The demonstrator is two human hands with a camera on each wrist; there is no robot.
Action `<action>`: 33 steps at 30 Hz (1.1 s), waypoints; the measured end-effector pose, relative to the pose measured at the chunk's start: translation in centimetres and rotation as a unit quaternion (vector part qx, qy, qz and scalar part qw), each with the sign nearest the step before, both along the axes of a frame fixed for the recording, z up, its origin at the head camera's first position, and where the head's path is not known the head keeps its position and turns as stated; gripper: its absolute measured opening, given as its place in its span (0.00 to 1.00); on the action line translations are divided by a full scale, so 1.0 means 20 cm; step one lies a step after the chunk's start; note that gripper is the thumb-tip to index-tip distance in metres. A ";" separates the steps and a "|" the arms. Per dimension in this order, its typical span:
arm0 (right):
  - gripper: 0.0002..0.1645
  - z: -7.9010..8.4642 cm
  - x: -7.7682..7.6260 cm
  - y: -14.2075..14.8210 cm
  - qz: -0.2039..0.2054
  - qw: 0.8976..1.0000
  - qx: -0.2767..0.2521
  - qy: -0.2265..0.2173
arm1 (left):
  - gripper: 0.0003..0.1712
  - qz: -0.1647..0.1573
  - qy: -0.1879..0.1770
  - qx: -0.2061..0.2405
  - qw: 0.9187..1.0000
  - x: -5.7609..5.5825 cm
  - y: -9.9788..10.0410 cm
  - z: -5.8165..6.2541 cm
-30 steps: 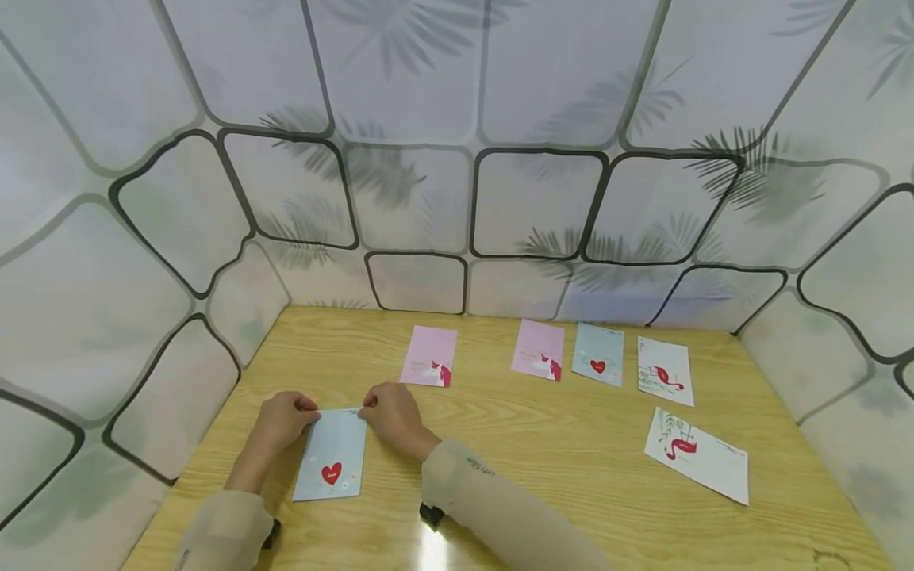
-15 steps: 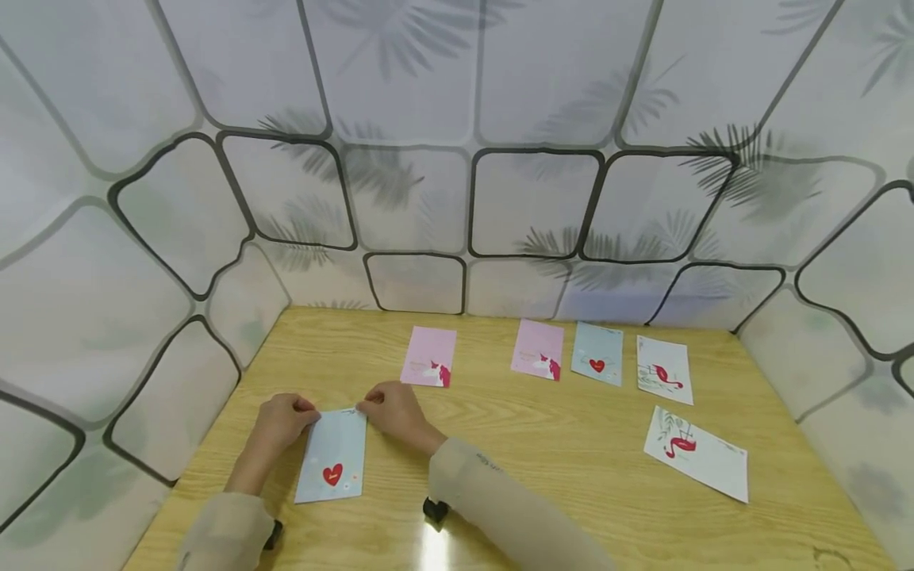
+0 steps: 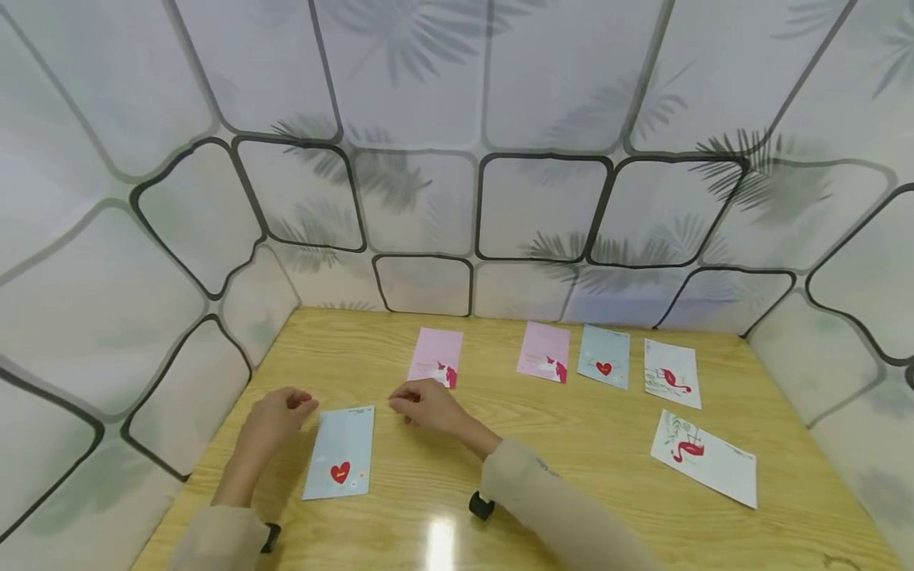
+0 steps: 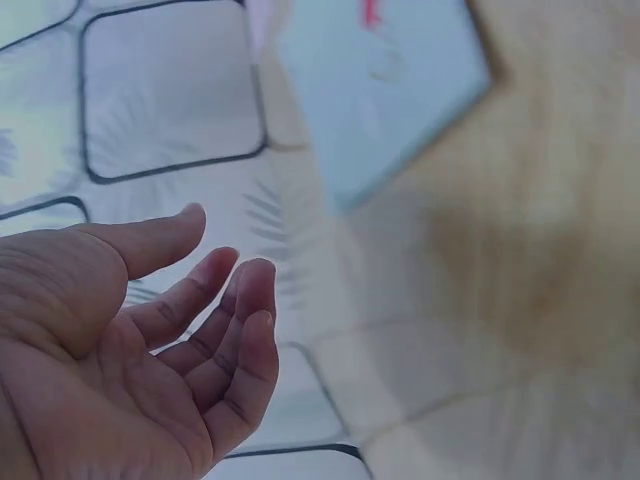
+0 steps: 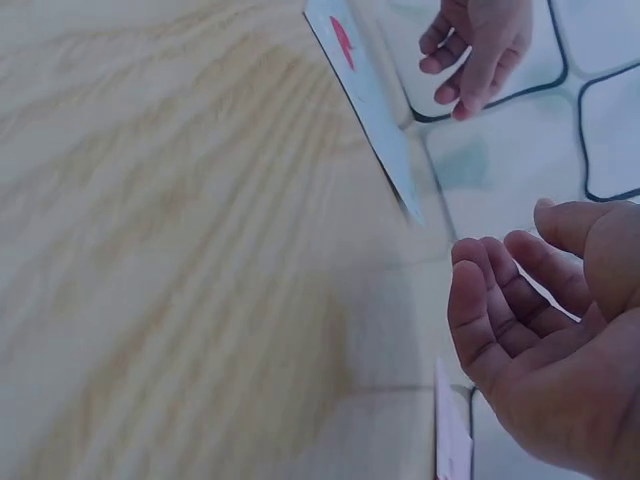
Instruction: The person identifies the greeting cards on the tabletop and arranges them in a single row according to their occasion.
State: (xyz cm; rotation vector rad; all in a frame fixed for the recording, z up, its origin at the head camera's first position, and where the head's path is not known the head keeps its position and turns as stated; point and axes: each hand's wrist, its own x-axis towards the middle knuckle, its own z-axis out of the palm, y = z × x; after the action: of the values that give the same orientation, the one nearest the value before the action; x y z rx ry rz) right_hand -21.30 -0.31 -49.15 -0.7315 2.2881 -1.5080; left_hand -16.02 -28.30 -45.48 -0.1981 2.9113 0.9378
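Observation:
A light blue card with a red heart (image 3: 339,454) lies at the left of the wooden table. Just off its upper left corner is my left hand (image 3: 274,422), its fingers loosely bent with nothing between them. My right hand (image 3: 431,408) is to the right of the card, apart from it, and overlaps the lower edge of a pink unicorn card (image 3: 436,355) in the head view. In the right wrist view, the right hand's thumb and relaxed fingers (image 5: 470,310) stand apart, holding nothing. The left wrist view likewise shows a gap between thumb and fingers.
Along the back lie another pink unicorn card (image 3: 544,351), a second blue heart card (image 3: 604,355) and a white flamingo card (image 3: 673,373). Another flamingo card (image 3: 704,458) is angled at the right. Patterned cloth walls (image 3: 543,206) enclose the wooden table (image 3: 528,460) at the back and sides.
Both hands have let go of the blue heart card's upper corners. The right hand has moved away to the right; the left has stayed close to its corner. The card remains on the table.

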 end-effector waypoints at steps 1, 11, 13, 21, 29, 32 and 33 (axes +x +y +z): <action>0.16 0.01 0.00 0.04 0.004 1.000 0.002 0.001 | 0.22 -0.003 0.006 0.000 1.000 0.00 0.01 0.01; 0.20 0.13 0.01 0.43 0.005 1.000 0.025 0.013 | 0.20 -0.029 0.066 0.042 0.996 0.00 0.20 0.11; 0.20 0.15 0.02 0.50 -0.002 0.999 0.029 0.015 | 0.20 -0.034 0.072 0.050 0.996 -0.01 0.25 0.13; 0.21 0.17 0.05 0.81 -0.039 0.998 0.043 0.027 | 0.15 -0.065 0.101 0.067 0.990 -0.04 0.50 0.17; 0.20 0.17 0.05 1.04 -0.069 0.995 0.044 0.054 | 0.14 -0.101 0.120 0.066 0.986 -0.08 0.69 0.19; 0.20 0.18 0.03 1.09 -0.078 0.994 0.055 0.055 | 0.13 -0.112 0.122 0.069 0.984 -0.09 0.74 0.19; 0.20 0.18 0.03 1.11 -0.080 0.994 0.058 0.055 | 0.13 -0.115 0.121 0.072 0.983 -0.10 0.75 0.19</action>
State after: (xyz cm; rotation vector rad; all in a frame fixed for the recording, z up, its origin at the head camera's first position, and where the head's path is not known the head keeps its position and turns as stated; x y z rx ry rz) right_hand -20.71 21.87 -45.49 -0.6275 2.5467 -1.4189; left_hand -18.04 -13.20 -41.71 0.2751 2.9719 1.1969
